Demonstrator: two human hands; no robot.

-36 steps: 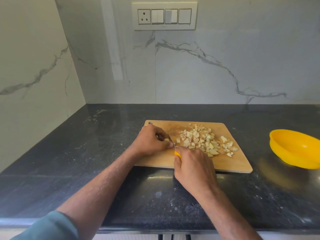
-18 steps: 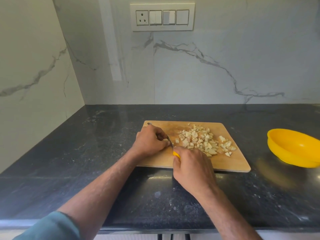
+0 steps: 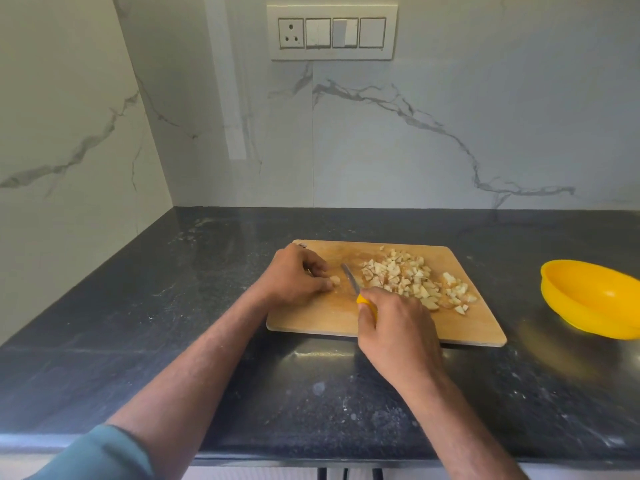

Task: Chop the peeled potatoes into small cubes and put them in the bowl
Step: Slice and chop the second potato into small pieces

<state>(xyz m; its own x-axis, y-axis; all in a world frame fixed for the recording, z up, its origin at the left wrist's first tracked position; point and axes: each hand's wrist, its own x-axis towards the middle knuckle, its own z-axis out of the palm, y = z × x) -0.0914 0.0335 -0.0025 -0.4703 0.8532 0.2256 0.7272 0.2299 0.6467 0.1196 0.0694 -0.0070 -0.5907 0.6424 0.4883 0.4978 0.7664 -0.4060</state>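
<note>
A wooden cutting board point(image 3: 311, 320) lies on the dark counter. A heap of small potato cubes point(image 3: 412, 280) covers its right half. My left hand point(image 3: 294, 275) rests on the board's left part and pinches a small potato piece point(image 3: 335, 280) at its fingertips. My right hand point(image 3: 398, 327) grips a knife with a yellow handle point(image 3: 363, 300); the blade point(image 3: 350, 278) points away from me and stands just right of the held piece, between it and the heap. A yellow bowl point(image 3: 588, 299) sits on the counter to the right of the board, and nothing shows inside it.
Marble walls close off the counter at the back and on the left. A switch panel point(image 3: 332, 32) is mounted on the back wall. The counter's front edge runs just below my forearms.
The knife blade has moved a little right, off the piece under my left fingers, so a gap shows between them. The camera view shifted slightly.
</note>
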